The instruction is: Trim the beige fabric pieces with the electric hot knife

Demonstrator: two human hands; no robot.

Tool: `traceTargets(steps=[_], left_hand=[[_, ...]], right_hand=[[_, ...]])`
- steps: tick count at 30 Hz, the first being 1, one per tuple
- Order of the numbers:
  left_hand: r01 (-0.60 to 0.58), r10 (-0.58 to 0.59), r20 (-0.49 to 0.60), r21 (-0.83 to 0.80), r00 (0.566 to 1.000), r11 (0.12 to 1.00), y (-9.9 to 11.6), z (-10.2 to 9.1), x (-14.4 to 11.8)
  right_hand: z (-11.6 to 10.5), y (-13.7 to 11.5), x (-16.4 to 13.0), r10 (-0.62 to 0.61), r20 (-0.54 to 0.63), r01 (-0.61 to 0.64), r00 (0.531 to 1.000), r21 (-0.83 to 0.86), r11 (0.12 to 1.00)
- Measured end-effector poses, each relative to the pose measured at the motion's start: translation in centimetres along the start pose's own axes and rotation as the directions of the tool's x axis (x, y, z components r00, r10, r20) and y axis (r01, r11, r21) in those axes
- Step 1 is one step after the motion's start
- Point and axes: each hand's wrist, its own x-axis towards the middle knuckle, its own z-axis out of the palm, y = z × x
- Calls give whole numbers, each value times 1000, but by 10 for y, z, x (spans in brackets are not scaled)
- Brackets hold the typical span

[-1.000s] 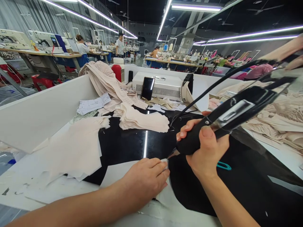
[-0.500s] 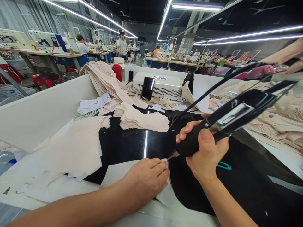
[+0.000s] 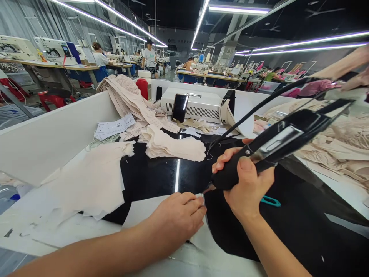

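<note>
My right hand grips the black handle of a corded hand tool, whose metal tip touches the edge of a white sheet on the glossy black table top. A black cable runs up from the tool to the right. My left hand lies curled on the white sheet, fingertips right beside the tip.
Stacks of pale pink fabric pieces and a larger pale piece lie ahead and left. A white machine with a phone leaning on it stands at the back. White walls border the bench. Teal scissors lie under my right wrist. People work at sewing tables behind.
My right hand and the tool have shifted slightly left and lower. My left hand stays put. A person in the background has walked a little.
</note>
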Motion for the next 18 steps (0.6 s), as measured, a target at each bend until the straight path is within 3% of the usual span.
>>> traceTargets(steps=[18], left_hand=[[-14,19,-80,53,997,998,-1,-3,2]], right_hand=[[7,4,-8,17,40,-18,999,46,999]])
